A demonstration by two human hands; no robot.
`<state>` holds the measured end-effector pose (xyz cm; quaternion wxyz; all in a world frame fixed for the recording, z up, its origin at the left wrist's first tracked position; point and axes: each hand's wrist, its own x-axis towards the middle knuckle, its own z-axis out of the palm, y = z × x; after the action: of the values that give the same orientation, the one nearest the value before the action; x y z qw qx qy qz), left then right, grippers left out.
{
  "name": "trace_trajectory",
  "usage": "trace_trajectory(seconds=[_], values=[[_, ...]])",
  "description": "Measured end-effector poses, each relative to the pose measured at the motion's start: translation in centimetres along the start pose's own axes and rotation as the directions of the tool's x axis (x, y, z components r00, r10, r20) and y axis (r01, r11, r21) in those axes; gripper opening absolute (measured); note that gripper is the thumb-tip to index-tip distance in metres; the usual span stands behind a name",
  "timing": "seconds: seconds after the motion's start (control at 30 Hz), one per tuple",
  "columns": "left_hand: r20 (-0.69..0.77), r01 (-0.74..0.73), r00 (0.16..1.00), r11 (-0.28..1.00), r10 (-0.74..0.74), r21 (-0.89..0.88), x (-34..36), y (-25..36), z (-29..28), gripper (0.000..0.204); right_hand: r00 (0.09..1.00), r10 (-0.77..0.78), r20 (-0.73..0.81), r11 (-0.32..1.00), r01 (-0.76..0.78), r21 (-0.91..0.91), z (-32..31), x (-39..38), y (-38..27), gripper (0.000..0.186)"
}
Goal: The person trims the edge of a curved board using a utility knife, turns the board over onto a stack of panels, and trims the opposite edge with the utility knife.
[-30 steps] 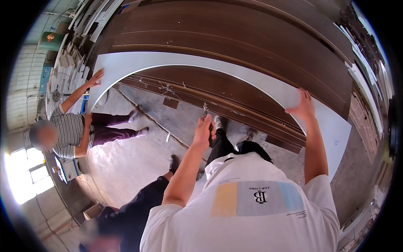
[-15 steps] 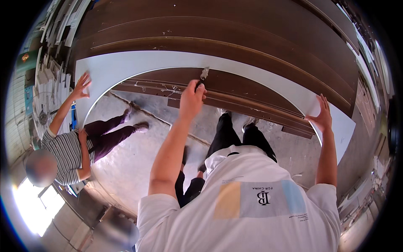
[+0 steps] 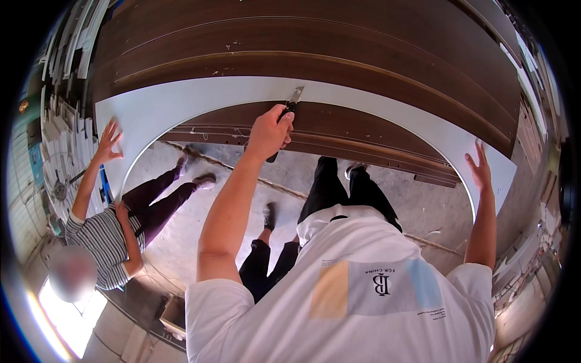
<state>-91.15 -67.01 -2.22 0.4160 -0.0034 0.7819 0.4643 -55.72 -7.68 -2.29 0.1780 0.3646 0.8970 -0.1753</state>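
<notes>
At 12 o'clock, left hand fisted around a scraper, blade tip touching the inner edge of the white arched panel. Right hand at 3 o'clock, fingers spread wide, palm flat on the panel's right leg, holding nothing. Dark brown boards lie behind the panel. Another person in a striped shirt at 9 o'clock presses an open hand on the panel's left end. Concrete floor below.
</notes>
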Motion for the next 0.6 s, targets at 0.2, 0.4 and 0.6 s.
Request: trace_trajectory(seconds=[0.2,0.4,0.6], values=[[0.126,0.04,0.992,0.994,-0.027,-0.1,0.8,-0.1,-1.1,0.022,0.999,0.015,0.05,0.999,-0.016,0.033,-0.6,0.6,0.9,0.075],[0.204,0.058,0.978,0.991,-0.032,-0.121,1.0,1.2,-1.0,0.022,0.997,0.03,0.067,0.999,-0.033,0.041,-0.8,0.5,1.1,0.07],[0.254,0.064,0.966,0.995,-0.041,-0.082,1.6,1.9,0.8,0.022,0.992,0.051,0.111,0.99,-0.065,0.125,-1.2,0.7,1.0,0.064]])
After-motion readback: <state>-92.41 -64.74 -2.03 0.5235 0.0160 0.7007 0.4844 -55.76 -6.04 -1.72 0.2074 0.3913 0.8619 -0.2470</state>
